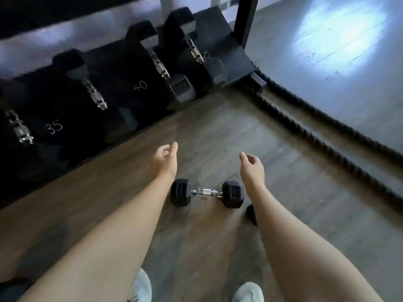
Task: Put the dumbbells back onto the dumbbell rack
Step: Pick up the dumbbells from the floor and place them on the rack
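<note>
We are reaching with left hand (164, 159) and right hand (253, 165) both loosely open and empty over the dumbbell (206, 193) lying between our wrists: small, rigid, likely manageable one-handed, best gripped on its knurled chrome handle (206, 192).

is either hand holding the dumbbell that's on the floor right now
No, the dumbbell lies on the wood floor between the forearms, while the left hand and right hand hover open and empty beyond it.
</note>
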The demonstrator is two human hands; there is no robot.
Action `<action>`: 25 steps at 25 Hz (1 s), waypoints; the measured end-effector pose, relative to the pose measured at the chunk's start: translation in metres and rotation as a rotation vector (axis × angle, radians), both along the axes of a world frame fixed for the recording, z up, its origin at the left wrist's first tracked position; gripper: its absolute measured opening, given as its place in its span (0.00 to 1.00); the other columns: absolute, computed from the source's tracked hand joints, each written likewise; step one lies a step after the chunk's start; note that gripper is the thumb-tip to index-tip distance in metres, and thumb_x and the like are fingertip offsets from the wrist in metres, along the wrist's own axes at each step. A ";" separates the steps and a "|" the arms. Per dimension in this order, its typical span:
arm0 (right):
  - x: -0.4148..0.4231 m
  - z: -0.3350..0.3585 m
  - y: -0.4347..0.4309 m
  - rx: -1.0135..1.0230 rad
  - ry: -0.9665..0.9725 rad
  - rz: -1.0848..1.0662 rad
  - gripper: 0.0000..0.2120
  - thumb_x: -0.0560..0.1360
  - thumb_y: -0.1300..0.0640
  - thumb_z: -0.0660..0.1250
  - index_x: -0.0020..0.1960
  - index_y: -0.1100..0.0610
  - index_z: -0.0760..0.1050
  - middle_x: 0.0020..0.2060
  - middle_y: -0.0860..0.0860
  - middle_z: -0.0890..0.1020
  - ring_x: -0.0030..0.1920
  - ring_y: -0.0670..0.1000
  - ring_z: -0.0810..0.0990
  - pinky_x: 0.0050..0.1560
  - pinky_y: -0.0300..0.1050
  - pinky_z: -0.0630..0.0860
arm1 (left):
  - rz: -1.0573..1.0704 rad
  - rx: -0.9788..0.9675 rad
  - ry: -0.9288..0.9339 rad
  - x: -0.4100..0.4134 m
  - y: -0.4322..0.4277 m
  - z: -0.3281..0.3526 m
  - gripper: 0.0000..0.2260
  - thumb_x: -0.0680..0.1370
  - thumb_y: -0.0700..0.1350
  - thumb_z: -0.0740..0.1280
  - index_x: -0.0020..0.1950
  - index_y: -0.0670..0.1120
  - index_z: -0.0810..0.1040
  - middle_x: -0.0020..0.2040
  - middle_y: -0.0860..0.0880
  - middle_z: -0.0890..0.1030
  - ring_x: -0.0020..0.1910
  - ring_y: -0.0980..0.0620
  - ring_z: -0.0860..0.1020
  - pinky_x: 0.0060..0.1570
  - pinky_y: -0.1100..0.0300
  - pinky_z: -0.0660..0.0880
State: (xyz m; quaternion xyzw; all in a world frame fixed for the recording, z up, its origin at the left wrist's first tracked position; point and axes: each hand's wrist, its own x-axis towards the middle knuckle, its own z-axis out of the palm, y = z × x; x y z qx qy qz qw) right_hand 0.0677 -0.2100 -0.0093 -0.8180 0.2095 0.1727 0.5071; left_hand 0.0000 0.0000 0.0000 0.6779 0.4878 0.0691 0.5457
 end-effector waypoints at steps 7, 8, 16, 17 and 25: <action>0.004 -0.184 -0.013 -0.120 0.077 -0.054 0.21 0.78 0.45 0.65 0.65 0.56 0.77 0.63 0.54 0.81 0.64 0.57 0.76 0.62 0.47 0.70 | 0.030 0.073 0.209 0.003 -0.009 -0.200 0.25 0.73 0.60 0.70 0.64 0.45 0.78 0.63 0.43 0.80 0.61 0.43 0.77 0.59 0.53 0.72; 0.002 -0.188 -0.014 -0.132 0.090 -0.054 0.20 0.78 0.46 0.65 0.65 0.56 0.77 0.63 0.54 0.81 0.64 0.56 0.77 0.62 0.46 0.70 | 0.035 0.089 0.242 0.001 -0.011 -0.207 0.25 0.72 0.59 0.71 0.63 0.45 0.78 0.62 0.43 0.80 0.61 0.42 0.77 0.58 0.53 0.73; 0.000 -0.205 -0.021 -0.084 0.288 -0.147 0.25 0.70 0.38 0.70 0.60 0.53 0.78 0.58 0.52 0.81 0.60 0.57 0.78 0.60 0.46 0.73 | 0.234 -0.335 0.402 0.001 -0.002 -0.219 0.35 0.57 0.58 0.78 0.59 0.43 0.76 0.54 0.46 0.79 0.50 0.41 0.78 0.45 0.50 0.71; 0.002 -0.209 -0.021 -0.087 0.306 -0.158 0.23 0.68 0.39 0.70 0.55 0.55 0.80 0.56 0.54 0.82 0.56 0.58 0.79 0.59 0.47 0.76 | 0.238 -0.344 0.394 0.003 -0.001 -0.223 0.35 0.55 0.58 0.77 0.57 0.44 0.77 0.52 0.45 0.80 0.47 0.43 0.79 0.44 0.51 0.72; -0.003 -0.111 -0.008 -0.021 0.240 -0.339 0.16 0.67 0.46 0.72 0.49 0.56 0.82 0.51 0.55 0.84 0.55 0.56 0.81 0.46 0.43 0.72 | 0.218 -0.372 0.223 0.013 0.014 -0.118 0.23 0.54 0.54 0.77 0.44 0.45 0.79 0.43 0.47 0.84 0.35 0.47 0.80 0.33 0.56 0.73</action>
